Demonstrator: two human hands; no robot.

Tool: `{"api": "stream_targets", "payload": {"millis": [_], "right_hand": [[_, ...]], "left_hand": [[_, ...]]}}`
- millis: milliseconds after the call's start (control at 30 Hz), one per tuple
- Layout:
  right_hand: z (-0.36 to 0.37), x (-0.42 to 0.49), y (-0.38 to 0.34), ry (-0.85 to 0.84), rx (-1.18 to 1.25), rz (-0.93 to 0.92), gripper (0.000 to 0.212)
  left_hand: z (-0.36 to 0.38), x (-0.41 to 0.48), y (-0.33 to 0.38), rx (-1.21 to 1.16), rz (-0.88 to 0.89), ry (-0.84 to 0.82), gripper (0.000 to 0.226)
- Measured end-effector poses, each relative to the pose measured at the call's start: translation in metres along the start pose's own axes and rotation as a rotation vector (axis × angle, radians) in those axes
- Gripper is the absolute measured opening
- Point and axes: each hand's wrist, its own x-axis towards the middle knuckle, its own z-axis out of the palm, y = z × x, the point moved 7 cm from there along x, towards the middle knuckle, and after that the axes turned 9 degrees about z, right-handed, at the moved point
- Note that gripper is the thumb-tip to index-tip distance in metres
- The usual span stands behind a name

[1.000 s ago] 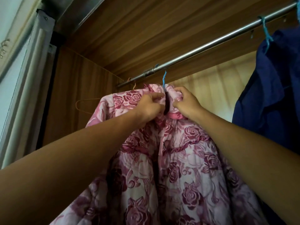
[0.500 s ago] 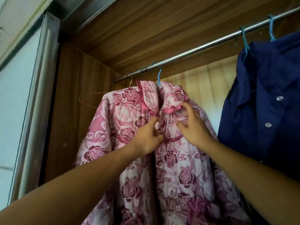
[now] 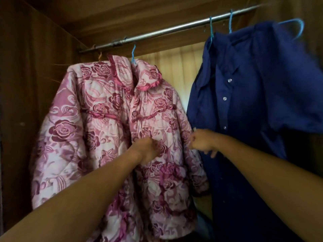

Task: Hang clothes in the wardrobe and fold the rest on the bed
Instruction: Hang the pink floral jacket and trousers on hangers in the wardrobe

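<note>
blue hanger [image 3: 133, 53]: only its hook shows above my pink jacket [image 3: 108, 123].
navy shirt [image 3: 253, 102]: cut by right edge.
right grip [image 3: 201, 142]: blurred, my hold unclear.

Close head view toward wardrobe rail [image 3: 157, 32]

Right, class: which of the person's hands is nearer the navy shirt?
Right. The right hand is at the edge of the pink jacket, directly against the navy shirt; the left hand grips the jacket's front, farther away.
</note>
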Motion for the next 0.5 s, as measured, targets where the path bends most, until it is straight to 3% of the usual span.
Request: {"api": "stream_targets", "payload": {"millis": [167,333,500], "right_hand": [[0.035,-0.058,0.023,-0.016,-0.096,0.139,0.03],[0.098,-0.123,0.051,-0.05,-0.112,0.33,0.03],[0.164,-0.199,0.082,-0.088,-0.252,0.473,0.034]], "left_hand": [[0.056,-0.022,-0.001,-0.018,0.141,-0.159,0.053],[0.123,-0.069,0.002,-0.113,0.267,-0.261,0.033],[0.2,-0.129,0.015,-0.187,0.366,-0.421,0.046]]}}
